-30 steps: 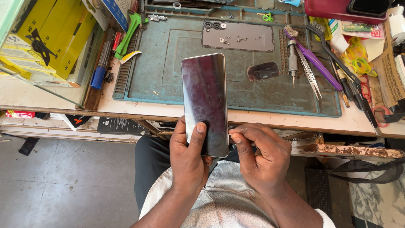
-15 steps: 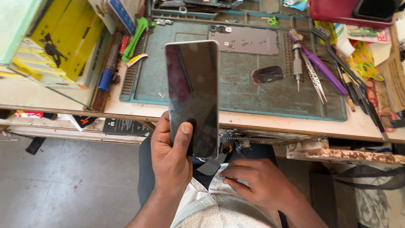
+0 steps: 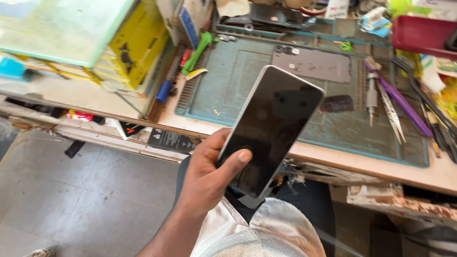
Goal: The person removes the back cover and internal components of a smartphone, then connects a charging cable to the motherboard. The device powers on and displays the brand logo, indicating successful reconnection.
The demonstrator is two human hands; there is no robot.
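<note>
Left hand (image 3: 207,178) grips the dark phone screen (image 3: 271,128), tilted, in the middle of the frame | a clear film tab hangs loose at its bottom, so peeling looks begun, not done | right hand out of view | green mat (image 3: 247,90) at top holds tools.

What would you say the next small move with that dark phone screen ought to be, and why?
Probably bring the screen back over the green work mat and steady it with the other hand. Only the left hand grips it, at its lower end, and it stands tilted out past the bench edge above the lap, with a thin tab hanging from its bottom. The right hand is out of view.
</note>
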